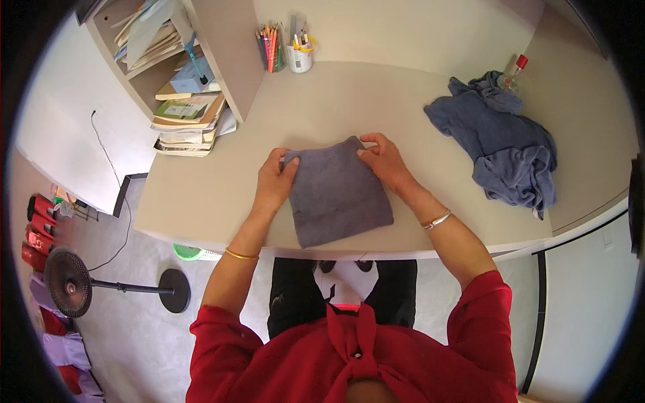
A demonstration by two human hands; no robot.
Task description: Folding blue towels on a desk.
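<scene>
A grey-blue cloth [340,196], folded to a rough square, lies on the pale desk [201,201] before me, its near edge close to the front of the desk. My left hand [276,176] pinches its far left corner between thumb and fingers. At the far right corner, my right hand [385,158] has its thumb on the cloth and its index finger just past the edge; the grip there looks light. Over to the right lies a crumpled heap of blue-grey cloths [504,141], which neither hand touches.
Behind the heap stands a clear bottle with a red cap [521,62]. Colored pencils [272,48] and a white cup of pens [300,59] are at the back. Stacked books [189,121] fill a shelf unit [227,55] at left. A black fan [70,287] stands on the floor.
</scene>
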